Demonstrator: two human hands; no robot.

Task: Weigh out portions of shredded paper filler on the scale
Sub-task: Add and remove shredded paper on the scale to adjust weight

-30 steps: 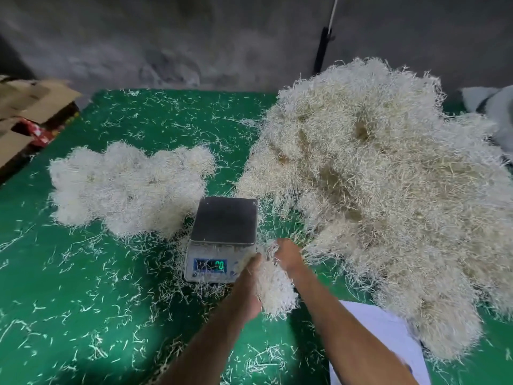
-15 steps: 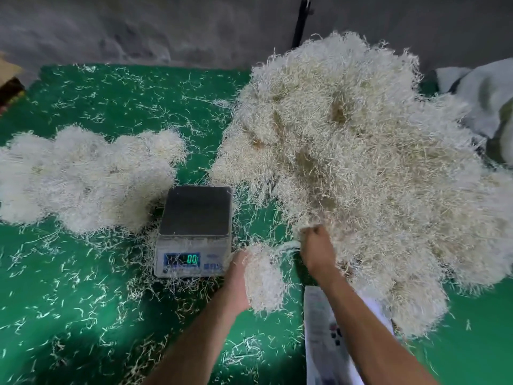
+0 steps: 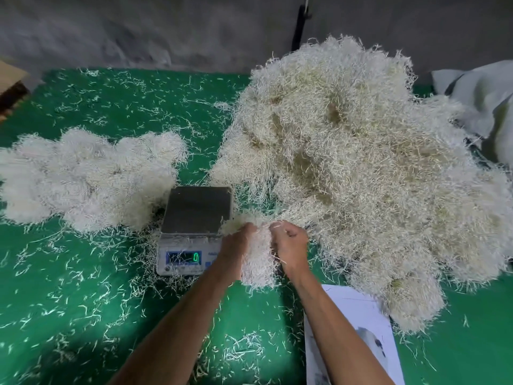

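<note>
A small digital scale [image 3: 195, 218] stands on the green table, its dark pan bare and its display reading 0. Just right of it, my left hand [image 3: 236, 250] and my right hand [image 3: 291, 245] hold a clump of shredded paper filler [image 3: 258, 262] between them, fingers curled into it. The clump's top edge brushes the pan's near right corner. A large heap of cream filler [image 3: 361, 162] fills the right half of the table. A smaller, whiter pile of filler [image 3: 88, 176] lies left of the scale.
Loose shreds litter the green table surface [image 3: 69, 301]. A white printed sheet [image 3: 361, 329] lies under my right forearm. A cardboard box [image 3: 11, 84] sits at the far left edge, a grey cloth [image 3: 483, 101] at the far right, a dark pole [image 3: 298, 26] against the back wall.
My right hand has come back from the big heap and joined my left hand on the clump. The clump has risen toward the scale's right corner.
</note>
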